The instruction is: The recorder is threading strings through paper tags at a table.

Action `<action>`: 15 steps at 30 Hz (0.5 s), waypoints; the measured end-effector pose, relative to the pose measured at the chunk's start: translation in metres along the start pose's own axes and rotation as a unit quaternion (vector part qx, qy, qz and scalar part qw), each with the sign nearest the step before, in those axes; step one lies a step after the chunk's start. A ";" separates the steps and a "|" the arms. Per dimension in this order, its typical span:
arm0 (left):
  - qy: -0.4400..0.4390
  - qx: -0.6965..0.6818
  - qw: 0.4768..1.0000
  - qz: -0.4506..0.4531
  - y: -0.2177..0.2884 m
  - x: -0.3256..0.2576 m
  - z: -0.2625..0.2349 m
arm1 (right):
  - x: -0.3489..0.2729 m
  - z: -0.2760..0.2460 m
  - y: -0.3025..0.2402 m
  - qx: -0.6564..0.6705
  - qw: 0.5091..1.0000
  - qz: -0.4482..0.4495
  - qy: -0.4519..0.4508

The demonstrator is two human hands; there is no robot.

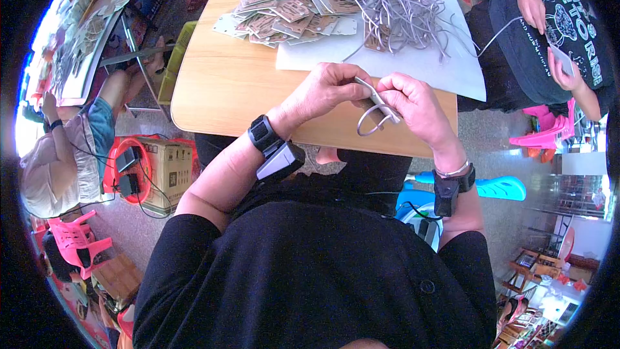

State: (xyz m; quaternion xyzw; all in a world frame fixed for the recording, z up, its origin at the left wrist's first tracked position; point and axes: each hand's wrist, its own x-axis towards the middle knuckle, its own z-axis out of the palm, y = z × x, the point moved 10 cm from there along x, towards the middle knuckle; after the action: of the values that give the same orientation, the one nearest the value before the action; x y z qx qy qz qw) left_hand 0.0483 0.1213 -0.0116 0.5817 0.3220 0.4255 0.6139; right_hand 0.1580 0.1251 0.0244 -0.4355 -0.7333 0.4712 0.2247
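Over the near edge of the wooden table (pixel 219 94), my left hand (pixel 323 92) pinches a small flat plate, seen nearly edge-on. My right hand (pixel 418 108) is closed at the other side of it, thumb and fingers together at a grey cord (pixel 363 130). The cord makes a loop below the fingers. How cord and plate are joined is hidden by my fingertips. Beyond my hands lies a heap of flat brown and white plates (pixel 290 10). To its right, a tangle of grey cords (pixel 407 13) rests on a white sheet (pixel 310 58).
At the right, another person's hands (pixel 531 11) hold a grey cord and a pale plate (pixel 567 61). A seated person (pixel 61 155) works at a second table on the left. A cardboard box (pixel 165 174), a red basin (pixel 119 161) and pink chairs (pixel 77 242) stand around.
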 end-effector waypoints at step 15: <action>-0.002 -0.034 0.999 -0.010 0.001 0.000 -0.001 | 0.001 0.013 0.018 0.153 0.984 0.067 -0.067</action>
State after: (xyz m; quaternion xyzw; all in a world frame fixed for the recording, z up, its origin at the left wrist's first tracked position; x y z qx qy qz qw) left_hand 0.0475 0.1211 -0.0111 0.5580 0.3120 0.4286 0.6385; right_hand 0.1555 0.1222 0.0028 -0.4117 -0.6349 0.6200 0.2072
